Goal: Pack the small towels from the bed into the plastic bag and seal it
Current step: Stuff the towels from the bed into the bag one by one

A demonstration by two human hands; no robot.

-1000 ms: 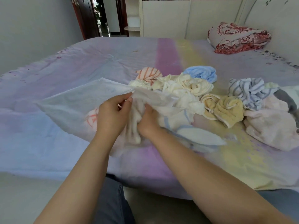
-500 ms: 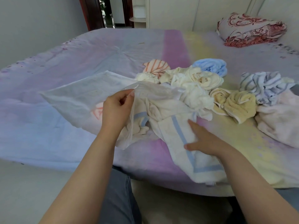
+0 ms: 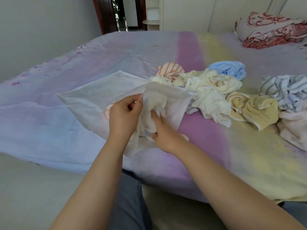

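L hand [image 3: 123, 116] pinches the upper edge of the plastic bag [image 3: 93, 97] mouth, thumb + fingers curled onto the film, holding it lifted. R hand [image 3: 163, 136] is at the mouth w/ fingers curled round a white towel [image 3: 154, 110] bunched up and mostly inside the bag; fingertips partly hidden behind the film, so exact grip depth can't tell. Bag lies flat on the bed [image 3: 49, 127], closed end pointing away-left, mouth facing the person.

Rest of the towels are loose on the bed, right of the bag: orange-striped towel [image 3: 171, 70], cream towels [image 3: 214, 83] touching the bag's far corner, light blue towel [image 3: 230, 69], yellow towel [image 3: 259, 110], blue-grey striped towel [image 3: 285, 90], pink towel [image 3: 294, 128] at the frame edge. Folded red-patterned quilt [image 3: 272, 29] at the far right by the headboard. Person's leg in grey trousers [image 3: 129, 200] below the bed edge
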